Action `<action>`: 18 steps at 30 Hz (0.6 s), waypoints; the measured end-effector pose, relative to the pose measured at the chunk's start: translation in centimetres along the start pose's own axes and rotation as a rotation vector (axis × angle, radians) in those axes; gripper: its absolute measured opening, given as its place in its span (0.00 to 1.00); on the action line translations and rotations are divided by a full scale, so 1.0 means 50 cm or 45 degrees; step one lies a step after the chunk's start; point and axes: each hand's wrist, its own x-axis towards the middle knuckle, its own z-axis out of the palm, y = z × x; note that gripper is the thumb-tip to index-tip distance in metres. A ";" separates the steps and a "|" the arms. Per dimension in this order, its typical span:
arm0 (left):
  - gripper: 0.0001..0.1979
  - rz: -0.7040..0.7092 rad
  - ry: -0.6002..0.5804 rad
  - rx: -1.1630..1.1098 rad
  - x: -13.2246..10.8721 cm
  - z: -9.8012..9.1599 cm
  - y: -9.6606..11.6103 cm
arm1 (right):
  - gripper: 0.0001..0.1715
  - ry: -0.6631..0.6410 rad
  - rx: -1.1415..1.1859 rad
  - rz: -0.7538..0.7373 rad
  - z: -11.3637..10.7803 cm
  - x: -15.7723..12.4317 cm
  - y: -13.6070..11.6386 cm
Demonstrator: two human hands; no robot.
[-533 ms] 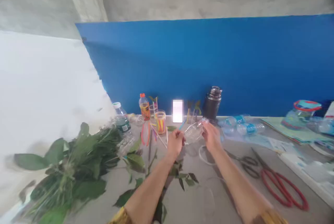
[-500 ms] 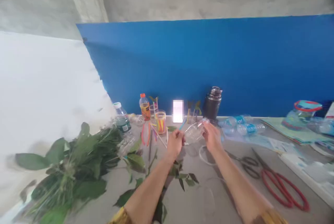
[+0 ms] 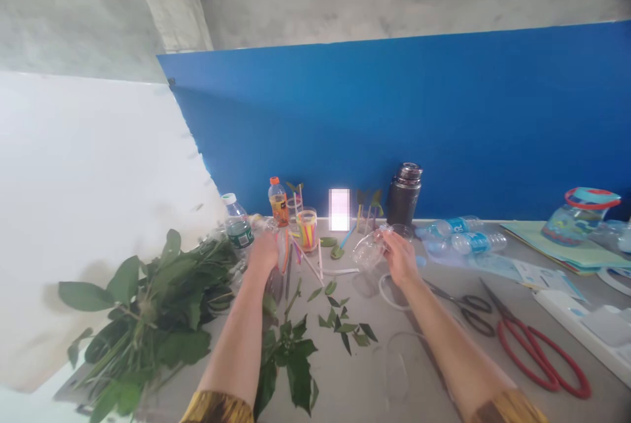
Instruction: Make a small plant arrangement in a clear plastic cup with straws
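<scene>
Gripping clear plastic bottle (image 3: pixel 369 251) in right hand (image 3: pixel 400 257), fingers curled near its neck, just in front of dark thermos (image 3: pixel 404 194). Left hand (image 3: pixel 263 255) closed on second clear bottle (image 3: pixel 274 285), well left of thermos. Loose green leaves (image 3: pixel 345 328) lying in front of thermos, red-handled scissors (image 3: pixel 537 360) to its right.

Two hands (image 3: pixel 400 257), two pairs of scissors (image 3: pixel 537 357), one thermos (image 3: pixel 404 194)
</scene>
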 end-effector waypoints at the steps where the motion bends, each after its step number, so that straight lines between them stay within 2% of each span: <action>1: 0.08 -0.047 -0.024 0.048 0.002 0.007 -0.009 | 0.25 -0.004 0.005 0.004 0.001 -0.001 -0.001; 4: 0.09 -0.054 -0.097 0.124 -0.005 0.030 -0.011 | 0.26 -0.002 0.001 0.013 0.002 -0.003 -0.003; 6: 0.08 0.012 -0.156 0.118 -0.012 0.047 0.000 | 0.27 -0.005 -0.019 0.007 0.003 -0.004 -0.004; 12: 0.14 0.238 -0.340 0.003 -0.029 0.105 0.043 | 0.28 -0.014 -0.073 0.002 0.001 -0.005 -0.006; 15: 0.15 0.169 -0.376 -0.066 -0.031 0.124 0.050 | 0.27 -0.014 -0.057 0.018 0.001 -0.004 -0.004; 18: 0.12 0.032 -0.342 -0.092 -0.024 0.121 0.041 | 0.27 -0.026 -0.070 0.012 0.001 -0.002 -0.002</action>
